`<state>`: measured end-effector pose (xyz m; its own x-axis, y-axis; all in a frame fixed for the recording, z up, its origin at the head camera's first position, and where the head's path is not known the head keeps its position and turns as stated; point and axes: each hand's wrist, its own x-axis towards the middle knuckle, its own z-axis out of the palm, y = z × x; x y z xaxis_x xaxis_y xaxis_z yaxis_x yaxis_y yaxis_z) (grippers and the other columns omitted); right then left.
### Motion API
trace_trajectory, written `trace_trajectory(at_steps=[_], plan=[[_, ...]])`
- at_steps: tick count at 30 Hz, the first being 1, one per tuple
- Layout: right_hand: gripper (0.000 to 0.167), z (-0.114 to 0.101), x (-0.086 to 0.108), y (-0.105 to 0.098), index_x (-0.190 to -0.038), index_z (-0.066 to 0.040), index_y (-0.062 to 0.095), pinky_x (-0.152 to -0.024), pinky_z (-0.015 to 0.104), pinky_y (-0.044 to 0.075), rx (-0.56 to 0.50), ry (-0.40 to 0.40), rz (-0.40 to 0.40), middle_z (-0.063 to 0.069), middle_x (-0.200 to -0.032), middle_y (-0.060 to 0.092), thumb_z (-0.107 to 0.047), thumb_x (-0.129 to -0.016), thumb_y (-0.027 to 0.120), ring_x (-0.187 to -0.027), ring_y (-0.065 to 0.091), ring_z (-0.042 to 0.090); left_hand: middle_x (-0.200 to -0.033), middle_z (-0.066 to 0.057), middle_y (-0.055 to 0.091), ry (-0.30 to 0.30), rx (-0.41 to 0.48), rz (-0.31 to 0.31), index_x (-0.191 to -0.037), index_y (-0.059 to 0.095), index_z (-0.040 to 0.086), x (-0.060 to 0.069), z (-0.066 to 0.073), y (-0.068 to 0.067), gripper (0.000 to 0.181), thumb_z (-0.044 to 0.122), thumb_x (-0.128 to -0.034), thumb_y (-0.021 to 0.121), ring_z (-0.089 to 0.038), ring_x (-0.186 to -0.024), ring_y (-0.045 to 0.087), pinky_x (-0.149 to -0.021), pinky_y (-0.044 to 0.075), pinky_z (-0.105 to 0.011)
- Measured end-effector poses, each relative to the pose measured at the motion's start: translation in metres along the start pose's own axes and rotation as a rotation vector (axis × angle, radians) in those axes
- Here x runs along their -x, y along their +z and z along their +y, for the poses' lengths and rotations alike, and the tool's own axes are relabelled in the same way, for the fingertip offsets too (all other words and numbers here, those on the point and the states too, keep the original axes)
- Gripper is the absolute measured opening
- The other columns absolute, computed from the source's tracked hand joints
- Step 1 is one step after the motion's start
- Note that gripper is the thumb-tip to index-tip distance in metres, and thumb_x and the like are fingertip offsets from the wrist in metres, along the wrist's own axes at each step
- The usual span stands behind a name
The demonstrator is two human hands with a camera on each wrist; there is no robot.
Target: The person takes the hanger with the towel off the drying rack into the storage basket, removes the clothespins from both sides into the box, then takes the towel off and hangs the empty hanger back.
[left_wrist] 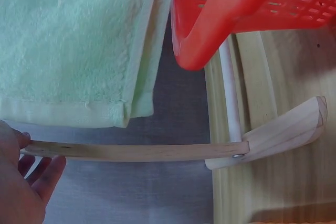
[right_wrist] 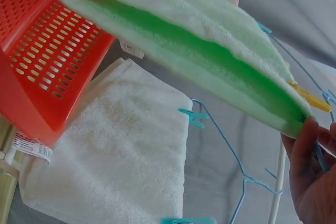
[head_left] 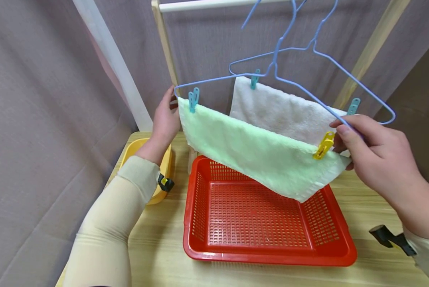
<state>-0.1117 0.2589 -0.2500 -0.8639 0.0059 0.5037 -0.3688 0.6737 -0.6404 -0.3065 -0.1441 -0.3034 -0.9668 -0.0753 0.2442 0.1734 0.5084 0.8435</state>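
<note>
In the head view, a pale green towel hangs folded from a blue wire hanger, with a teal peg at its left and a yellow peg at its right. My right hand pinches the hanger's right end, touching the towel's corner. At the left, my left hand grips the wooden rack post, thumb and fingers on opposite sides in the left wrist view. The hanger's left tip lies beside these fingers. The hook's top is cut off, so its contact with the rail cannot be told.
Behind, a white towel hangs on a second blue hanger with teal pegs. The rack's white rail crosses the top. A red basket stands on the table below, and a yellow tub is at the left.
</note>
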Motion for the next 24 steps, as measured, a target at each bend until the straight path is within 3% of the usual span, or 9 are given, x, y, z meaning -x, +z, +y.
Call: trace_trajectory(at_steps=[7, 12, 16, 24], plan=[[0.022, 0.008, 0.009, -0.004, -0.107, -0.026, 0.069, -0.049, 0.011, 0.044, -0.028, -0.046, -0.005, -0.021, -0.077, 0.062, -0.009, -0.099, 0.058, -0.059, 0.053, -0.004, -0.144, -0.003, 0.049, 0.001, 0.013, 0.0, -0.156, 0.03, 0.028, 0.0, -0.002, 0.001, 0.066, 0.025, -0.0982, 0.061, -0.02, -0.127, 0.051, -0.104, 0.043, -0.033], [0.02, 0.014, 0.013, -0.005, -0.106, -0.02, 0.07, -0.048, 0.011, 0.043, -0.046, -0.073, -0.006, -0.02, -0.077, 0.062, -0.006, -0.098, 0.059, -0.056, 0.052, -0.003, -0.146, -0.001, 0.047, 0.01, 0.033, -0.008, -0.154, 0.034, 0.027, 0.005, -0.004, 0.001, 0.061, 0.029, -0.0987, 0.061, -0.018, -0.126, 0.051, -0.103, 0.044, -0.032], [0.022, 0.018, 0.016, -0.008, -0.106, -0.022, 0.07, -0.048, 0.011, 0.043, -0.042, -0.077, -0.004, -0.021, -0.078, 0.062, -0.005, -0.098, 0.059, -0.057, 0.052, -0.004, -0.144, 0.0, 0.047, 0.034, 0.031, -0.001, -0.151, 0.038, 0.023, 0.013, -0.005, 0.0, 0.056, 0.026, -0.0991, 0.059, -0.016, -0.124, 0.052, -0.1, 0.047, -0.03], [0.025, 0.025, 0.02, -0.01, -0.105, -0.021, 0.071, -0.049, 0.011, 0.043, -0.068, -0.083, 0.003, -0.022, -0.078, 0.064, -0.001, -0.097, 0.059, -0.06, 0.053, -0.004, -0.123, -0.005, 0.058, 0.129, 0.022, 0.046, -0.13, 0.057, 0.01, 0.042, -0.005, -0.01, 0.033, 0.023, -0.1002, 0.059, -0.019, -0.11, 0.059, -0.096, 0.049, -0.032]])
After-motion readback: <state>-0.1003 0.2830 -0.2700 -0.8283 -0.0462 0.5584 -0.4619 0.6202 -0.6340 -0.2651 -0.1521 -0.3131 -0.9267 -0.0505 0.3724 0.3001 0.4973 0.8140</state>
